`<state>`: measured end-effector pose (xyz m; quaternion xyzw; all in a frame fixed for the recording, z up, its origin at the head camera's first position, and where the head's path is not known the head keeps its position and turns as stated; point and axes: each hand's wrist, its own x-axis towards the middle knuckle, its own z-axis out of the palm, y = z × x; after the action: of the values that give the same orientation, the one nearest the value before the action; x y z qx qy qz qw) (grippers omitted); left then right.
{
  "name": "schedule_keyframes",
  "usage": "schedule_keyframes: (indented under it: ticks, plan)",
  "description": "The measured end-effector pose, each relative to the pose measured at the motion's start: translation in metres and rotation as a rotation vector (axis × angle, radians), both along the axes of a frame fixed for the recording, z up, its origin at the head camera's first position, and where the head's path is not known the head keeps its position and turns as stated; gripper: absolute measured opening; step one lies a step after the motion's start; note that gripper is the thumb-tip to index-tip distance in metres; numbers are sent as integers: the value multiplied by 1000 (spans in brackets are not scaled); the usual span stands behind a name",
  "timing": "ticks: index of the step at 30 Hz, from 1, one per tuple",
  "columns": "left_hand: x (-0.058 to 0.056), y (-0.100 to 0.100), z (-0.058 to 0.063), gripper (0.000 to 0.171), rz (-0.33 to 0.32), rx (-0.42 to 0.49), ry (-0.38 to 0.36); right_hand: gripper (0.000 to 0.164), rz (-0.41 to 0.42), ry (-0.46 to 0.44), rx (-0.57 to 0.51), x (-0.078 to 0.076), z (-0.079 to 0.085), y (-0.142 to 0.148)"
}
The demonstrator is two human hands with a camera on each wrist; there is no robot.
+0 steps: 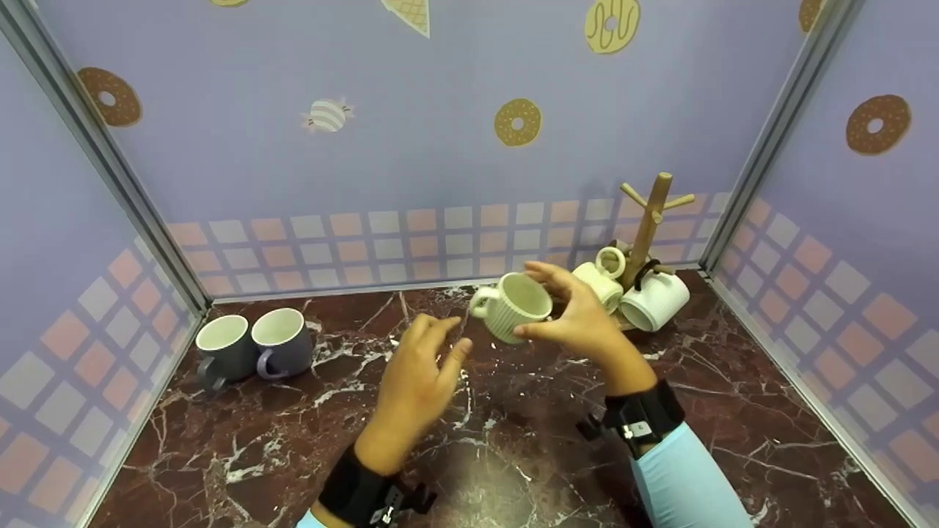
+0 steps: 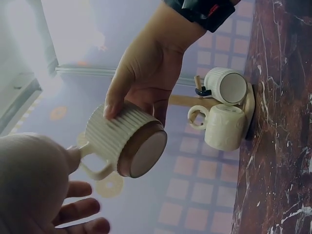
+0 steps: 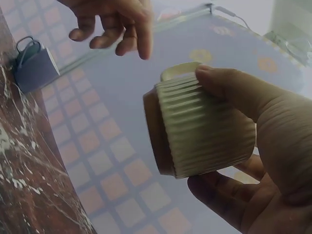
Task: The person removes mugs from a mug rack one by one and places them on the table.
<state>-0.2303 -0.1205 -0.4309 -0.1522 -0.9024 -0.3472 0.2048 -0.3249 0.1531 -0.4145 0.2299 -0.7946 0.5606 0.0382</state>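
Observation:
A ribbed pale-green mug (image 1: pixel 506 312) with a brown base band is held up above the tabletop, tilted, its handle pointing left. My right hand (image 1: pixel 576 315) grips it from the right, thumb on the near side and fingers round the far side. In the right wrist view the ribbed mug (image 3: pixel 204 131) sits between thumb and fingers. My left hand (image 1: pixel 422 367) is just left of the handle, its fingers loosely bent and holding nothing. The left wrist view shows the mug's underside and the left fingers beside the handle (image 2: pixel 92 165).
A wooden mug tree (image 1: pixel 651 220) stands at the back right, with a cream mug (image 1: pixel 600 284) and a white ribbed mug (image 1: pixel 656 301) on its lower pegs. Two dark mugs, one grey (image 1: pixel 227 352) and one purple-grey (image 1: pixel 285 345), stand at the left. Walls enclose the marbled tabletop (image 1: pixel 293 455).

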Motion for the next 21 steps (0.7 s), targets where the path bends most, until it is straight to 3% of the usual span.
schedule_keyframes:
  ticks: [4, 9, 15, 18, 21]
  plan:
    - [-2, -4, 0, 42, 28, 106, 49, 108, 54, 31, 59, 6, -2, -11]
    - [-5, -6, 1, 36, 14, 158, 9, 106, 111, 99, 135, 13, -6, -22]
    - [-9, -9, 0, 30, -60, 192, -180, 108, 188, 144, 217, 15, -12, -27]
    - [-11, -13, -2, 34, -134, 246, -308, 105, 233, 118, 233, 15, -15, -27]
    - [-12, -16, -4, 36, -170, 290, -387, 103, 267, 79, 227, 14, -20, -29]
